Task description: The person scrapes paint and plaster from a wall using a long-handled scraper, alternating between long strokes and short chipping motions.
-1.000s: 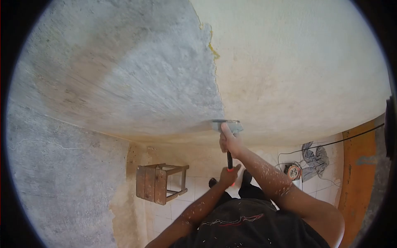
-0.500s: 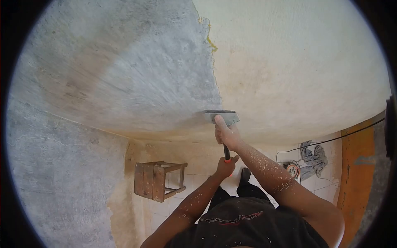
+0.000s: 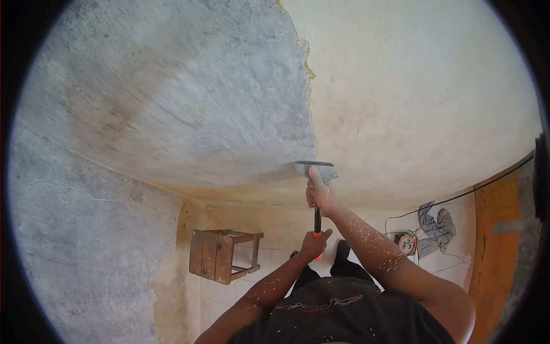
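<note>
A wide scraper (image 3: 318, 170) with a grey head and a black and orange handle has its dark edge against the wall (image 3: 378, 103), at the border between bare grey plaster and cream paint. My right hand (image 3: 318, 190) is closed round the tool just below its head, with the thumb laid on the grey part. Lower down, my left hand (image 3: 314, 245) wraps round the orange-marked end of the handle. Pale flakes speckle both forearms.
A wooden stool (image 3: 220, 255) stands at the lower left by the wall corner. To the right, a cable reel (image 3: 405, 245) and a grey cloth (image 3: 438, 229) lie on the tiled floor. A black cable (image 3: 458, 196) runs up towards an orange panel (image 3: 497, 246).
The view has shifted, so the wall border, stool and floor items appear slightly lower and mostly further right. Both hands still hold the scraper, which remains at the border.
</note>
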Demonstrator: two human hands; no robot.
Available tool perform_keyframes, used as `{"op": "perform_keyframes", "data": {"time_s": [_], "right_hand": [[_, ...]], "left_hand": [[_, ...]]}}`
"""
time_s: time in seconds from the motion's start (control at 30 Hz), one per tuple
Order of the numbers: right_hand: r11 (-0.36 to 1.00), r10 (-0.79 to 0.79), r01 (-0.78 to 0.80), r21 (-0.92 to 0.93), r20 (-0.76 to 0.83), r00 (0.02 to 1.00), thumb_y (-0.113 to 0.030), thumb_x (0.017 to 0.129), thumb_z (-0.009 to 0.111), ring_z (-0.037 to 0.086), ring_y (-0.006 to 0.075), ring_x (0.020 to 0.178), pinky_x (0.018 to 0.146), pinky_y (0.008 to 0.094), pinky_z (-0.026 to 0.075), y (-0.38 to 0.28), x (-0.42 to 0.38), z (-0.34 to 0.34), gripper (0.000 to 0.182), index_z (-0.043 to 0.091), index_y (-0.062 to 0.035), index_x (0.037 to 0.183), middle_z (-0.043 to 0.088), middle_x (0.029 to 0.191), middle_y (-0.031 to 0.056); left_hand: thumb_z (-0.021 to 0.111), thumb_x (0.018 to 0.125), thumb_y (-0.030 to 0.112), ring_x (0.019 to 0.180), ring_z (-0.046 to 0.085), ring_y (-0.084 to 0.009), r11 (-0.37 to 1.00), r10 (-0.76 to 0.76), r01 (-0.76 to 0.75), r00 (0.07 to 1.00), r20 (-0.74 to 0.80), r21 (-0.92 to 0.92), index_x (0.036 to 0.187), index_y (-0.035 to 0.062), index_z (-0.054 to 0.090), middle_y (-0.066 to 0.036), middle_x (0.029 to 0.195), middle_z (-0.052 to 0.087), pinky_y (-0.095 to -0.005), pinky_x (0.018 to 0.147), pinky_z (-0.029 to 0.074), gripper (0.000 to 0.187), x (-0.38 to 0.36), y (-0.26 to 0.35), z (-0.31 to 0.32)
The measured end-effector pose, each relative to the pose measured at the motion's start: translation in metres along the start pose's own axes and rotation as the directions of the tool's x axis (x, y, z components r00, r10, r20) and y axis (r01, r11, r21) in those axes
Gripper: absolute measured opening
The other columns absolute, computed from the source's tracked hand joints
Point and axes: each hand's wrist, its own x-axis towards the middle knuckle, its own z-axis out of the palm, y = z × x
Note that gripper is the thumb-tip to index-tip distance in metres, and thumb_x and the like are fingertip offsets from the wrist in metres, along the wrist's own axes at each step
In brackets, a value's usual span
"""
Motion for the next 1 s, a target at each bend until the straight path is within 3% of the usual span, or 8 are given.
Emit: {"op": "perform_keyframes", "data": {"time_s": [0.2,0.27,0.3,0.53,0.6,0.63,0.73,1.0], "right_hand": [[0.987,0.153,-0.158,-0.036,-0.103,0.983,-0.055,0.084,0.048,0.024,0.0093,0.033,0.035,0.0241,0.019,0.038,-0.011,-0.02,0.052,0.027,-0.0189,0.053,0.024,0.043,-0.0052],[0.993,0.107,-0.111,-0.048,-0.093,0.99,-0.056,0.083,0.048,0.023,0.0088,0.034,0.035,0.0238,0.019,0.022,0.002,-0.012,0.052,0.027,-0.0185,0.054,0.024,0.043,-0.0052],[0.999,0.034,-0.034,-0.025,-0.023,0.999,-0.055,0.082,0.051,0.026,0.0087,0.035,0.035,0.0239,0.021,0.008,0.004,-0.007,0.05,0.029,-0.018,0.056,0.026,0.044,-0.0051],[0.998,0.034,-0.035,0.043,0.024,0.999,-0.052,0.083,0.051,0.03,0.0084,0.035,0.034,0.0247,0.024,0.032,-0.01,-0.027,0.048,0.031,-0.0182,0.057,0.028,0.045,-0.0049],[0.999,0.035,-0.035,-0.005,-0.026,0.999,-0.053,0.083,0.051,0.029,0.0085,0.034,0.034,0.0247,0.024,0.038,-0.013,-0.026,0.048,0.03,-0.0184,0.056,0.027,0.045,-0.005],[1.0,0.003,-0.004,-0.028,-0.039,0.999,-0.053,0.083,0.051,0.03,0.0087,0.034,0.035,0.0248,0.024,0.033,-0.012,-0.022,0.049,0.03,-0.0186,0.055,0.028,0.045,-0.005],[1.0,0.0,0.0,-0.005,0.027,1.0,-0.053,0.083,0.052,0.03,0.009,0.035,0.034,0.0252,0.025,0.012,0.01,-0.027,0.048,0.031,-0.0181,0.057,0.029,0.045,-0.005],[0.997,0.044,-0.045,0.062,0.008,0.999,-0.051,0.083,0.053,0.033,0.0088,0.035,0.034,0.0251,0.026,0.033,-0.006,-0.037,0.044,0.036,-0.0163,0.061,0.031,0.046,-0.0043]], "left_hand": [[0.061,0.082,0.029,0.039,0.041,-0.011,0.994,0.002,-0.01,0.997,0.071,0.107,0.06,0.0114,0.054,-0.001,0.044,0.039,-0.0302,0.037,0.031,0.029,0.037,-0.107,-0.018],[0.062,0.081,0.031,0.04,0.04,-0.0093,0.645,0.63,-0.535,0.777,0.017,0.545,0.054,0.0105,0.051,0.0,0.044,0.04,-0.03,0.038,0.03,0.036,0.032,-0.073,-0.007],[0.063,0.08,0.033,0.041,0.039,-0.008,0.991,0.121,-0.117,0.991,-0.054,0.07,0.05,0.0098,0.047,0.001,0.044,0.04,-0.0298,0.039,0.03,0.041,0.013,-0.016,0.002],[0.062,0.081,0.032,0.041,0.041,-0.0107,0.967,0.084,-0.057,0.991,-0.101,0.248,0.052,0.0072,0.047,0.001,0.044,0.041,-0.0318,0.041,0.034,0.041,-0.003,-0.039,0.0],[0.061,0.082,0.03,0.041,0.042,-0.0118,0.85,0.419,-0.412,0.907,0.051,0.328,0.054,0.0068,0.048,0.001,0.044,0.04,-0.0327,0.041,0.035,0.038,0.029,-0.117,-0.008],[0.06,0.082,0.029,0.039,0.041,-0.0107,0.892,0.305,-0.329,0.944,0.124,0.311,0.054,0.008,0.047,0.002,0.044,0.038,-0.0316,0.04,0.034,0.038,0.069,-0.16,-0.022],[0.061,0.082,0.029,0.038,0.039,-0.0089,0.995,0.056,-0.05,0.996,-0.063,0.085,0.052,0.0093,0.045,0.004,0.044,0.038,-0.0292,0.038,0.032,0.039,0.0,0.005,0.012],[0.064,0.08,0.027,0.037,0.037,-0.0062,0.986,0.133,-0.131,0.991,-0.012,0.098,0.057,0.0151,0.043,0.006,0.047,0.038,-0.0243,0.036,0.028,0.033,0.006,-0.062,0.004]]}}
